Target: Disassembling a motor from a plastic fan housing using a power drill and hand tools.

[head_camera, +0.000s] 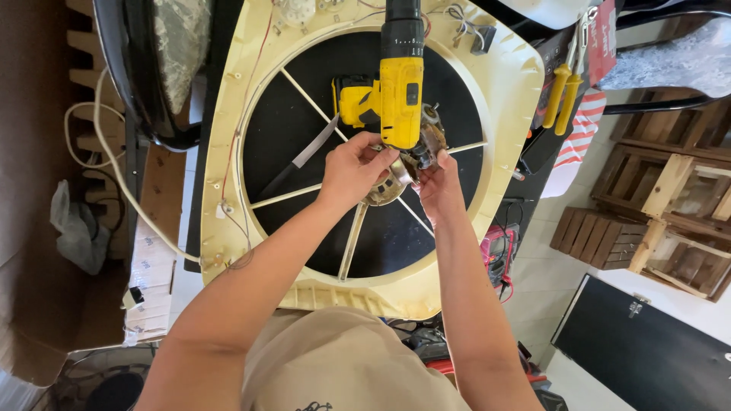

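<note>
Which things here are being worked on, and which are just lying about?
In hand: left hand and right hand on the motor at the fan frame hub.

Lying about: drill, knife, yellow screwdrivers, meter, crates.

The fan housing is lying flat on the desk, filling the middle of the scene. The motor is sitting at its hub, where the spokes are meeting. The left hand is resting on the motor's left side and the right hand is touching its right side. The drill is lying just beyond the hands, across the far half of the housing. A knife is lying inside the ring, left of the motor. Two screwdrivers are lying right of the housing, a multimeter nearer on that side. Crates are standing on the floor, far right.
</note>
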